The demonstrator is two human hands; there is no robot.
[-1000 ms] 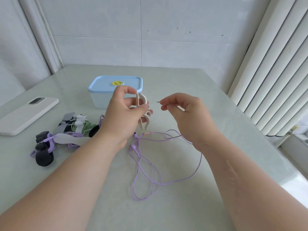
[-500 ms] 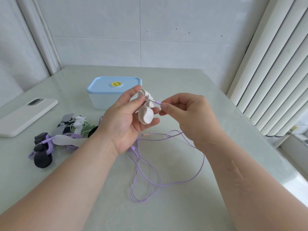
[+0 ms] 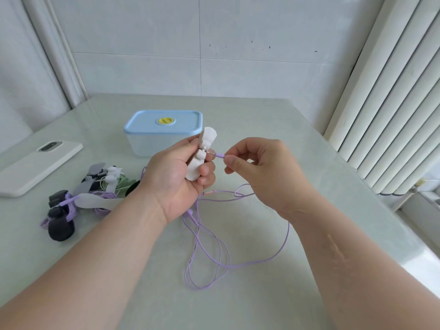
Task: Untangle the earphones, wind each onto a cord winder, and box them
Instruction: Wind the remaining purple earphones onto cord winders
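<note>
My left hand [image 3: 177, 178] grips a white cord winder [image 3: 202, 156] upright above the table's middle. My right hand [image 3: 264, 166] pinches the purple plug [image 3: 218, 154] of the purple earphones, its metal tip touching the winder's waist. The purple cable [image 3: 214, 248] hangs from the plug and lies in loose loops on the table below both hands, with its earbuds [image 3: 190, 213] near my left wrist. A box with a light blue lid [image 3: 164, 122] and a yellow knob stands shut just behind the hands.
A pile of wound earphones [image 3: 90, 194] on grey, white and black winders, purple and green cords, lies at the left. A white phone [image 3: 35, 166] lies at the far left. White vertical blinds [image 3: 392, 110] line the right side beyond the table edge.
My left hand turned the winder upright and raised it. My right hand brought the plug tip from a gap away up against the winder's middle.
</note>
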